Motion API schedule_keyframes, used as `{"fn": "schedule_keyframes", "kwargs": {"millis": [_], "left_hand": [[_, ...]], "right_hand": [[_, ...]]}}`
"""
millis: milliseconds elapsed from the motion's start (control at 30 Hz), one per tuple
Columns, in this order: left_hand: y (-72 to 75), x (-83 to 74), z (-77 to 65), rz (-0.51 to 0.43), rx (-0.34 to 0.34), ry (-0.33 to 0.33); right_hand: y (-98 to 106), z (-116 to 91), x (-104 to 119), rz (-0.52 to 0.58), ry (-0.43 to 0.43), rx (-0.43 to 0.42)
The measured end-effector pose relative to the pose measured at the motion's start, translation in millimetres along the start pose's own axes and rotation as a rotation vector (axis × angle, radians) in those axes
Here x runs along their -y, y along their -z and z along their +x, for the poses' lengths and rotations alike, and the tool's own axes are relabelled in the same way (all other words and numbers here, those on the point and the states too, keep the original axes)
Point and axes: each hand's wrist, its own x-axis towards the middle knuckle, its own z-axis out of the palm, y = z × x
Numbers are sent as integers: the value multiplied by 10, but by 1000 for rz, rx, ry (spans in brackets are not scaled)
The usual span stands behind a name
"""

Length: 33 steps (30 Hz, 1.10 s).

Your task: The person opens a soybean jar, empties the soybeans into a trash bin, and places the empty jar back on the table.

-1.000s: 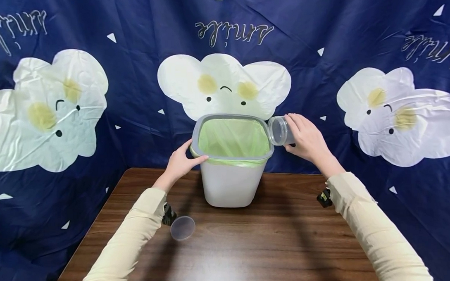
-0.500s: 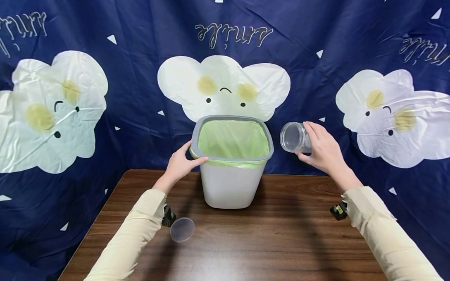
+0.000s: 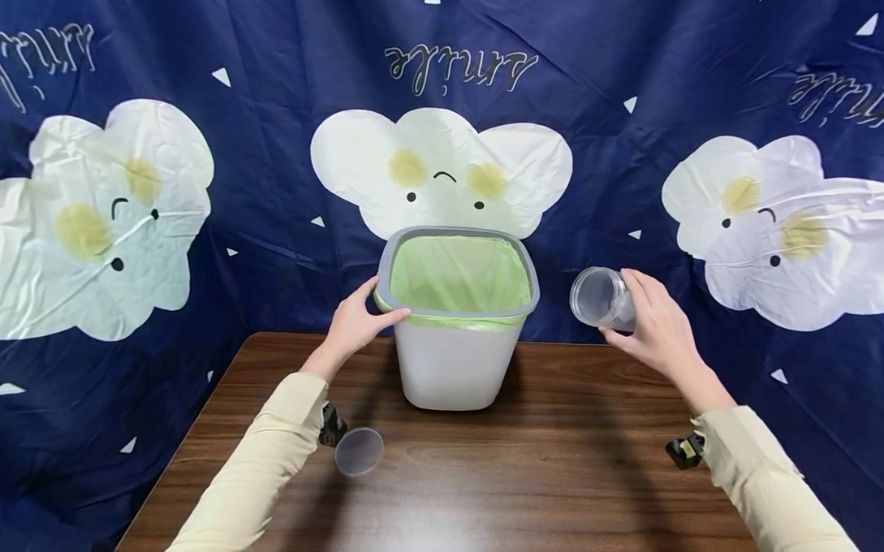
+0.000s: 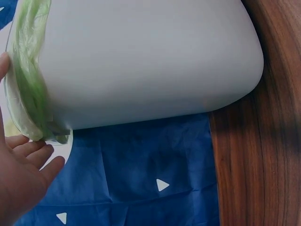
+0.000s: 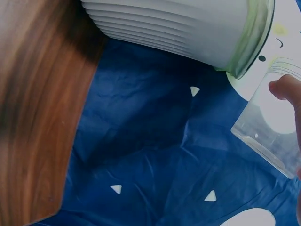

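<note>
A pale trash bin, lined with a green bag under a grey rim, stands upright at the back of the table. My left hand grips the bin's left front corner, thumb on the front of the rim and fingers along its side. In the left wrist view, those fingers lie against the bag's folded edge. To the right of the bin and apart from it, my right hand holds a clear plastic jar in the air. The jar lies tilted on its side, lidless mouth toward the bin, and looks empty.
A clear round lid lies on the brown wooden table beside my left wrist. A dark blue cloth with white cloud prints hangs behind the table and along both sides.
My right hand has drawn the jar from the bin's right rim away to the right and downward. The left hand, the bin and the lid have stayed in place.
</note>
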Motion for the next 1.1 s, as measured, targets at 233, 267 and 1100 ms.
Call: {"fn": "schedule_keyframes", "kwargs": {"millis": [233,267,1100], "left_hand": [[-11,5,7,1,-1,3],[-12,5,7,1,-2,3],[-20,23,5,-4,-14,7]], "right_hand": [[-92,-355,-19,50,-121,30],[-115,-415,-22,52,-137,34],[-796,-1757,366,203,-525,108]]}}
